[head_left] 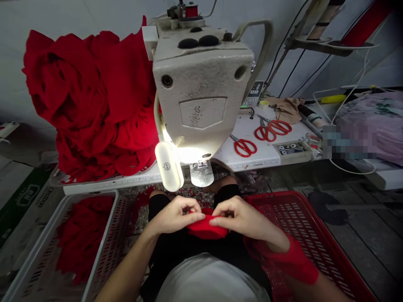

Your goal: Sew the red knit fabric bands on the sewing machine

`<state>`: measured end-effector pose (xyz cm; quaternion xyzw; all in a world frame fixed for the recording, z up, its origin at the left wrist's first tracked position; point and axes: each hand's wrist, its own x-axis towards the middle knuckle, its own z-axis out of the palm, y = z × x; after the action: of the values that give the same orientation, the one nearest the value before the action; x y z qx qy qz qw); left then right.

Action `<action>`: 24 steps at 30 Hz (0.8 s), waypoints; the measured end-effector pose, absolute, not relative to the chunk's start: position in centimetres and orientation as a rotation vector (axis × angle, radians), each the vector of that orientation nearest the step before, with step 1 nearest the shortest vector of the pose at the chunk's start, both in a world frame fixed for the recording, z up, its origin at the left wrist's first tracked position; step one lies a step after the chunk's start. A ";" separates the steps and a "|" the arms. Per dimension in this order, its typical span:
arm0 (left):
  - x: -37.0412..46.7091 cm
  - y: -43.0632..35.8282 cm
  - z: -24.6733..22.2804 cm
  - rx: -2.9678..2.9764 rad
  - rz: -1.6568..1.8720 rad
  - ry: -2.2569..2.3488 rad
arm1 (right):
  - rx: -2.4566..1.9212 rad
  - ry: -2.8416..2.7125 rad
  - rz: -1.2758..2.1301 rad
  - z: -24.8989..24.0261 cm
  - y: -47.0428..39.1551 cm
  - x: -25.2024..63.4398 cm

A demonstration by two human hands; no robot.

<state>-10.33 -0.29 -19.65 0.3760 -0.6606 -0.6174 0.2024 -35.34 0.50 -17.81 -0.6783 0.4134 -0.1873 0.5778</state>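
Over my lap, my left hand point(181, 214) pinches the left edge of a small red cloth piece point(208, 227) between thumb and fingers. My right hand point(236, 214) grips the same piece near its right side, thumb on top. The two thumbs point toward each other with a small gap between them. Just beyond the hands is the sewing machine point(201, 92), its lit needle area above a metal plate point(202, 175). A red band of cloth point(297, 258) is around my right forearm.
A large heap of red fabric point(94, 92) stands left of the machine. Red-handled scissors point(244, 147) lie on the white table point(256, 161). A white basket point(105, 239) with red pieces is at the left; a red basket point(317, 226) is at the right.
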 end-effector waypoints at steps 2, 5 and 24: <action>-9.9 -0.1 -20.0 1.150 -1.678 -1.667 | -1.463 1.031 -0.582 -18.9 0.3 -35.5; -9.7 0.2 -20.3 1.114 -1.647 -1.455 | -1.286 1.025 -0.723 -20.0 0.0 -35.0; -10.5 -3.8 -18.0 1.319 -1.128 -1.471 | -1.278 1.140 -1.151 -18.0 -3.8 -33.5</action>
<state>-10.46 -3.85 -18.00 0.5264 -0.5867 -0.4500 0.4199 -33.50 -3.79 -17.97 -0.5317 0.4742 -0.4785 0.5133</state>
